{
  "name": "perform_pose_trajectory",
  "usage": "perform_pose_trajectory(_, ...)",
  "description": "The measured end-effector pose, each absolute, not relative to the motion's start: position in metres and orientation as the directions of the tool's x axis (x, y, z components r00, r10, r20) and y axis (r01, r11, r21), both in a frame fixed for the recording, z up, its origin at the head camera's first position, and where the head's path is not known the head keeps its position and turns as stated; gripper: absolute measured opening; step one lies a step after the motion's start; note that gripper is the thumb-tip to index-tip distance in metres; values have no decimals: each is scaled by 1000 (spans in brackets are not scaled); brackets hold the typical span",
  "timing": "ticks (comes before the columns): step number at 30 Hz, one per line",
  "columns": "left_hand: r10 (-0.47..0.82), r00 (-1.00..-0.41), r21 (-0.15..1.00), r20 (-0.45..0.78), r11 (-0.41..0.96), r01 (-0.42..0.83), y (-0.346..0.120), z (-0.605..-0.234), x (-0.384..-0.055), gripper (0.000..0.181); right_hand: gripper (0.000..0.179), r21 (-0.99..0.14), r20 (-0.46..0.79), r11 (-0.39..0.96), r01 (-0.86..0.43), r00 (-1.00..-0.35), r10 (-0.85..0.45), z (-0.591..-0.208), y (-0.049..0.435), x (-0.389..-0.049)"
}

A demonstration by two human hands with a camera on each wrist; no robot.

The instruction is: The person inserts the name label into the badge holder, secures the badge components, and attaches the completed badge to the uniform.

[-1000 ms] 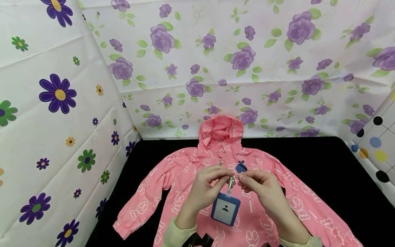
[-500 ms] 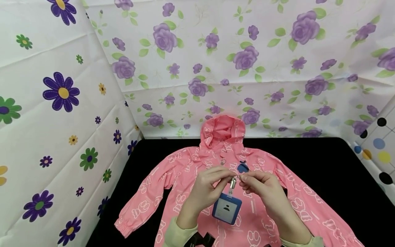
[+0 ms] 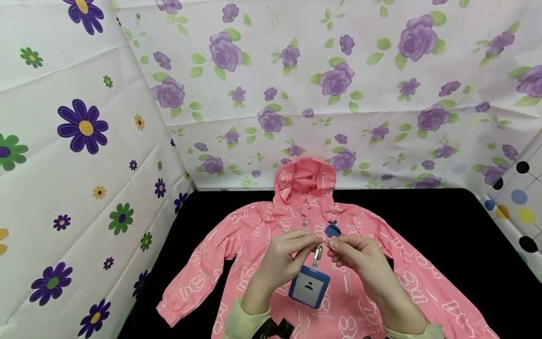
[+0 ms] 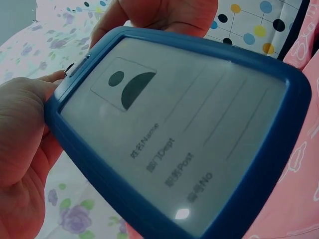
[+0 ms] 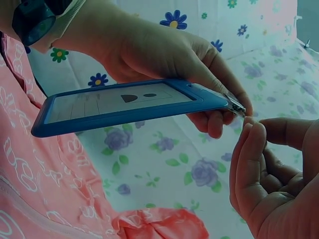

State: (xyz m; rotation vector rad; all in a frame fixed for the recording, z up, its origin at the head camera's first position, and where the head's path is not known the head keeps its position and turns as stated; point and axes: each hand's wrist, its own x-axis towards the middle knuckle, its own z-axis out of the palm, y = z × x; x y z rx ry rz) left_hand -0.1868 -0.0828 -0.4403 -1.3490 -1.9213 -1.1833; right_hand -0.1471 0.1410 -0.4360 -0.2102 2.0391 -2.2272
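A blue-framed ID badge holder [image 3: 309,286] hangs from a small metal clip [image 3: 318,252] above the pink hooded jacket [image 3: 254,245]. Thumb and fingers of my left hand [image 3: 288,259] pinch the clip at its top. My right hand [image 3: 364,259] faces it, thumb and forefinger pinching a tiny piece at the clip's end. The fingertips mostly hide that piece. In the left wrist view, the badge's card [image 4: 184,124] shows a person icon and printed lines. In the right wrist view, the badge lies nearly edge-on beside the left hand [image 5: 159,55].
The jacket lies spread on a black table [image 3: 423,212], its hood [image 3: 304,176] towards the back. On its chest are a dark blue rounded shape [image 3: 333,230] and a small metal ring [image 3: 306,221]. Flower-patterned sheets [image 3: 271,94] stand behind and at the left.
Both hands hold nearly the same place and grip. The clip and badge sway slightly. The head view has shifted a little since a second ago.
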Motion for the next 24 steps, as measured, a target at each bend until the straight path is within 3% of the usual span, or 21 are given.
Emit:
perform_pose_trajectory(13, 485, -366, 359, 794, 111, 927, -85, -440, -187, 26, 26, -994, -7, -110, 29, -982, -190, -435, 140, -147)
perform_pose_trajectory(24, 462, -401, 393, 791, 118, 912, -83, -442, -187, 25, 28, -994, -12, -106, 33, -982, -190, -434, 140, -147)
